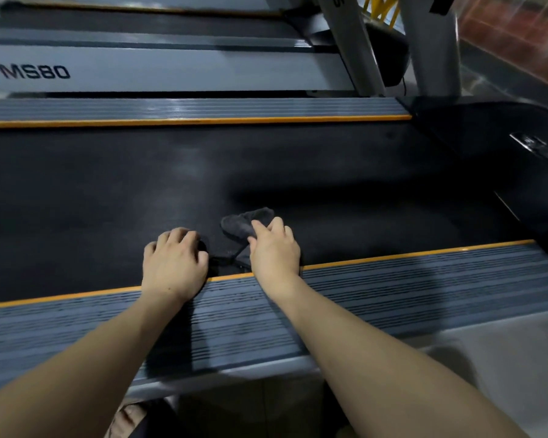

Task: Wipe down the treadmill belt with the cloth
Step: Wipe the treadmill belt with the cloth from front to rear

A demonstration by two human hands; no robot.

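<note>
Black treadmill belt (140, 184) fills most of my view, running off the left edge, so I cannot see its end there. Ribbed grey side rails with orange edging bound it: the near side rail (393, 289) crosses under both forearms, the far side rail (203, 109) lies beyond the belt. Behind that sits a second treadmill (171, 71) marked MS80, its top cut off by the frame. To the right, the glossy black motor cover (494, 137) is dark and its details are hard to read.

My dark cloth (246, 222) lies on the belt near the near rail, nearly the same tone as the belt, so its outline is unclear; part of it runs under my hands. My right hand (274, 249) rests on it with fingers curled over its near end, gripping it. My left hand (173, 260) has fingers bent onto what looks like another end of the cloth; I cannot tell whether it grips.
</note>
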